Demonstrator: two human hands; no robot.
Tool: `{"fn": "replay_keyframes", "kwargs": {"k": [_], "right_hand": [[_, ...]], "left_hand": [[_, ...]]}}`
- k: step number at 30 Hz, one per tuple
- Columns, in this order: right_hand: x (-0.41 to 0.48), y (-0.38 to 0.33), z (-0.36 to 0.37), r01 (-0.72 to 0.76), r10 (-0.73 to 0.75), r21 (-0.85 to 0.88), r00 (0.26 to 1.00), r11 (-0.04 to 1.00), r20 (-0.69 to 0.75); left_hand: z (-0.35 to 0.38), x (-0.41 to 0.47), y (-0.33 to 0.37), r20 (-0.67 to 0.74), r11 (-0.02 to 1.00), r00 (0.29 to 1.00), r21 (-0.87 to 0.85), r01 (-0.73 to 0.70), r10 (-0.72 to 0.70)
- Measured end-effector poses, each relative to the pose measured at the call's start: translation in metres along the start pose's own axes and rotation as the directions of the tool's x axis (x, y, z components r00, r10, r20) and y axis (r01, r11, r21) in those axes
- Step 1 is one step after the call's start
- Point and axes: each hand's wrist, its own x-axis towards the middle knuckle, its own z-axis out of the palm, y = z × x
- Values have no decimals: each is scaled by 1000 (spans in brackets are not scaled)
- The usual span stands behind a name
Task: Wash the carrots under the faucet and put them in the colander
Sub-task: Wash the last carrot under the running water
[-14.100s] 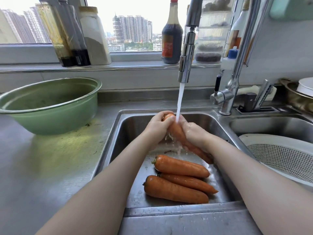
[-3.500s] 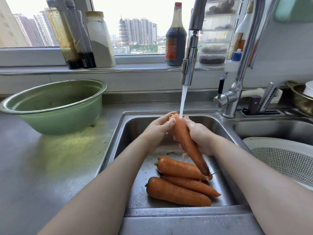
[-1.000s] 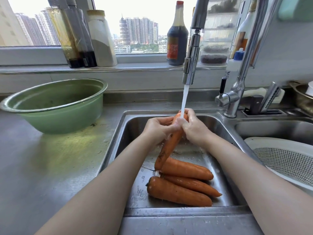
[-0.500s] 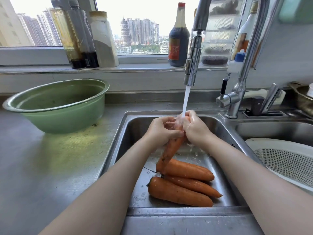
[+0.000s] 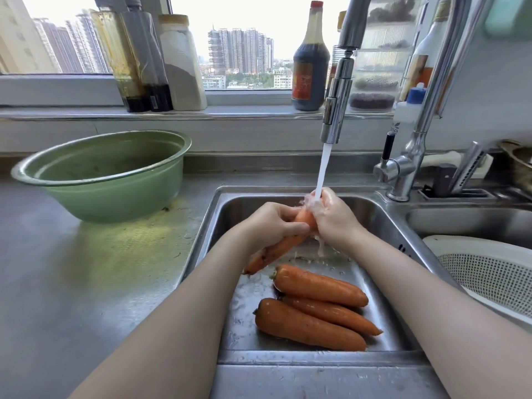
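Note:
Both hands hold one carrot over the left sink basin, its thin tip pointing down-left. My left hand grips its middle. My right hand is closed around its thick end, right under the stream from the faucet head, and water splashes off the fingers. Three more carrots lie side by side on the basin floor, nearer to me. The white mesh colander sits in the right basin and no carrot shows in it.
A green basin stands on the steel counter at left. Bottles and jars line the windowsill. The faucet base rises between the two basins, with a knife holder and a metal bowl at back right.
The held carrot has swung so its tip points further left and lies flatter. My right hand has slid up over the thick end under the water.

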Motion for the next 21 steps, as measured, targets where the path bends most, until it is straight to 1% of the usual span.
{"fn": "replay_keyframes", "kwargs": {"k": [2, 4, 5, 6, 8, 9, 10, 11, 13, 15, 16, 17, 19, 20, 21], "right_hand": [[1, -2, 1, -24, 20, -41, 995, 999, -97], [1, -1, -2, -42, 25, -90, 983, 995, -181], [1, 1, -4, -39, 23, -88, 983, 995, -183], [1, 1, -6, -38, 28, -67, 989, 997, -145], [-2, 2, -8, -42, 42, -1, 999, 999, -8], [-3, 2, -8, -49, 49, -5, 997, 999, 56], [-6, 1, -8, -41, 43, -24, 995, 999, 85], [-6, 1, -5, -33, 35, -36, 997, 999, 70], [-5, -3, -2, -27, 25, -35, 999, 999, -36], [-4, -6, -1, -13, 1, -88, 992, 996, -128], [-4, -7, -2, -9, -10, -119, 987, 993, -158], [-4, -7, -2, -4, -21, -138, 984, 990, -178], [-4, -5, -2, 5, -24, -98, 980, 995, -198], [-4, -5, -2, -5, -6, -57, 983, 998, -184], [-4, -4, -3, -19, 16, -25, 990, 999, -139]], "left_hand": [[-1, 0, 4, 67, 999, 998, 45, -5, 2], [1, 0, 5, 118, 999, 993, 43, -17, 12], [2, 0, 5, 121, 999, 993, 40, -19, 14], [2, 1, 5, 109, 999, 994, 48, -18, 13], [2, 2, 2, 61, 998, 998, 49, -26, 23], [1, 2, 1, 30, 998, 999, 46, -32, 30], [0, 2, 1, 3, 998, 999, 51, -41, 41], [0, 2, 2, -25, 997, 999, 57, -45, 46], [2, 2, 4, -86, 993, 995, 109, -39, 48], [8, 1, 8, -135, 984, 988, 169, -51, 75], [11, 2, 10, -139, 984, 987, 167, -52, 76], [11, 2, 11, -135, 989, 989, 145, -38, 58], [11, 2, 11, -76, 995, 997, 103, -5, 13], [11, 1, 9, -33, 994, 999, 112, 3, 0], [12, 1, 7, 0, 991, 1000, 132, 1, -1]]}}
